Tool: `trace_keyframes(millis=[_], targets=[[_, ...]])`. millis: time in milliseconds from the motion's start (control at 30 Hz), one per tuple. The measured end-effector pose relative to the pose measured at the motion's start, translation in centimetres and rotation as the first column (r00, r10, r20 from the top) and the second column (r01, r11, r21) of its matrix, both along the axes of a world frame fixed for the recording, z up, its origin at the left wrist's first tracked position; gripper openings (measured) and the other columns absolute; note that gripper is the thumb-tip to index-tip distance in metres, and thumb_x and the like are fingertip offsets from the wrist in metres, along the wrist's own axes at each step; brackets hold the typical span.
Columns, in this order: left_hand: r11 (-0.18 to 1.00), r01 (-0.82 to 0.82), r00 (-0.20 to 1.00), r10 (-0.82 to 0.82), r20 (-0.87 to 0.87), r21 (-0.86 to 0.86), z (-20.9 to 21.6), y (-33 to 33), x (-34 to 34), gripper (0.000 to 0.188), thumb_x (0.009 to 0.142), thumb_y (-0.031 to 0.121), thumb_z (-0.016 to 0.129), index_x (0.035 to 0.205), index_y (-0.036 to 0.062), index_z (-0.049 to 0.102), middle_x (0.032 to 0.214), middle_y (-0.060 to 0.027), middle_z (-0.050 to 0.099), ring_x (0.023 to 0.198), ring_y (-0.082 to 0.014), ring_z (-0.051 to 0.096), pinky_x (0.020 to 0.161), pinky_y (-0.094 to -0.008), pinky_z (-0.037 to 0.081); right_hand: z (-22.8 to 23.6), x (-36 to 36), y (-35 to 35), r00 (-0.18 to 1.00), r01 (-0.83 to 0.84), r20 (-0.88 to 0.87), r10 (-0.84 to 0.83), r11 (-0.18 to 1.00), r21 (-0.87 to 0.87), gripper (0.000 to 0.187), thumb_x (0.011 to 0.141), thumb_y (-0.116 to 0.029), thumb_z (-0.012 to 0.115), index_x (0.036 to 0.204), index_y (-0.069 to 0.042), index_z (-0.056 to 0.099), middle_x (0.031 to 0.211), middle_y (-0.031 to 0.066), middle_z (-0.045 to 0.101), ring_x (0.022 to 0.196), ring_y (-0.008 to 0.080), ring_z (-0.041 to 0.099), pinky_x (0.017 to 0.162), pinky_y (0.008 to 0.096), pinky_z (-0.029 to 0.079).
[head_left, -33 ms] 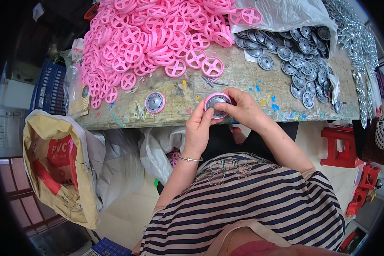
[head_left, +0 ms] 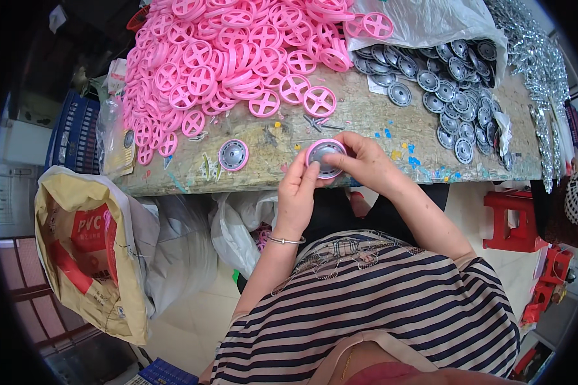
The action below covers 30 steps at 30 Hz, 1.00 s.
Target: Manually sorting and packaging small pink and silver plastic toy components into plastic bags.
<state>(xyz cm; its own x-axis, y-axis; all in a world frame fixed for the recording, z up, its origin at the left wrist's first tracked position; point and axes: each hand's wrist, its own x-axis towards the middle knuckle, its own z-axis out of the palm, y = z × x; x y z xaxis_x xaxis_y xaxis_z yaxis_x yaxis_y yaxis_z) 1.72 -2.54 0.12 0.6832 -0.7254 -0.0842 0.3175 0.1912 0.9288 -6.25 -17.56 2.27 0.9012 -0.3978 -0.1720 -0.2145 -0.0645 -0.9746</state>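
Observation:
Both my hands hold a toy wheel, a pink rim with a grey disc set in it, just above the table's front edge. My left hand is closed on its left and lower side. From the right, my right hand grips the rim, its thumb lying on the grey disc. The fingers hide part of the wheel's edge and its underside. To the left on the table lies another pink wheel with a grey disc, face up. Several small grey pins lie just beyond my hands.
A big heap of pink spoked wheels covers the table's far left. Grey discs spill from a white plastic bag at far right, beside silver tinsel. An open sack stands at left; a red stool is at right.
The wheel in my hands has shifted very slightly to the left. Both hands keep their hold on it, and all else looks the same.

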Motion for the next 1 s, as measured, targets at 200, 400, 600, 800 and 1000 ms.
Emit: trace_keyframes(millis=[200, 400, 600, 800, 1000], targets=[[0.867, -0.440, 0.842, 0.308, 0.442, 0.234, 0.5, 2.4, 5.7, 0.036, 0.100, 0.021, 0.046, 0.128, -0.0023, 0.051, 0.112, -0.0091, 0.061, 0.091, -0.0132, 0.062, 0.072, -0.0276, 0.053, -2.4, 3.9, -5.3, 0.983, 0.164, 0.163, -0.082, 0.792, -0.589, 0.047, 0.088, -0.033, 0.063, 0.120, 0.001, 0.054, 0.108, 0.0144, 0.059, 0.092, 0.0244, 0.058, 0.081, 0.0353, 0.047], [0.560, -0.676, 0.469, -0.176, 0.866, 0.480, -1.0, 4.6, 11.7, 0.038, 0.099, 0.022, 0.047, 0.129, -0.0018, 0.051, 0.121, -0.0124, 0.058, 0.113, -0.0177, 0.052, 0.096, -0.0312, 0.041, -3.9, 7.3, -5.4, 0.987, 0.148, 0.158, -0.008, 0.407, -0.901, 0.062, 0.080, -0.038, 0.069, 0.125, 0.001, 0.050, 0.121, 0.0184, 0.055, 0.109, 0.0375, 0.049, 0.096, 0.0417, 0.039], [0.863, -0.493, 0.601, 0.250, 0.759, 0.106, -0.8, 1.5, 8.5, 0.061, 0.089, 0.017, 0.062, 0.141, 0.0024, 0.033, 0.136, -0.0188, 0.041, 0.113, -0.0283, 0.050, 0.099, -0.0399, 0.039, 1.9, 4.5, -4.8, 0.995, 0.043, -0.094, -0.045, 0.999, -0.027, 0.041, 0.094, -0.037, 0.053, 0.114, -0.001, 0.059, 0.090, 0.0067, 0.062, 0.074, 0.0149, 0.057, 0.067, 0.0266, 0.045], [0.995, 0.096, 0.995, -0.097, -0.023, -0.016, -0.4, -3.2, 1.5, 0.042, 0.096, 0.011, 0.053, 0.134, -0.0002, 0.039, 0.122, -0.0118, 0.054, 0.108, -0.0209, 0.057, 0.085, -0.0313, 0.053, 1.0, 0.9, -1.6, 1.000, -0.011, -0.019, 0.012, 0.998, 0.064, 0.032, 0.096, -0.030, 0.049, 0.107, -0.002, 0.062, 0.095, 0.0115, 0.064, 0.084, 0.0183, 0.060, 0.072, 0.0305, 0.049], [0.994, 0.054, 0.994, -0.044, -0.102, 0.094, -0.6, -2.0, 1.5, 0.028, 0.099, 0.016, 0.047, 0.121, -0.0013, 0.046, 0.108, -0.0147, 0.061, 0.091, -0.0237, 0.066, 0.074, -0.0320, 0.059, -2.8, -2.3, -13.9, 0.931, 0.299, 0.136, -0.338, 0.498, -0.814, 0.043, 0.089, -0.029, 0.061, 0.120, 0.001, 0.057, 0.114, 0.0201, 0.057, 0.099, 0.0286, 0.058, 0.088, 0.0371, 0.046]])
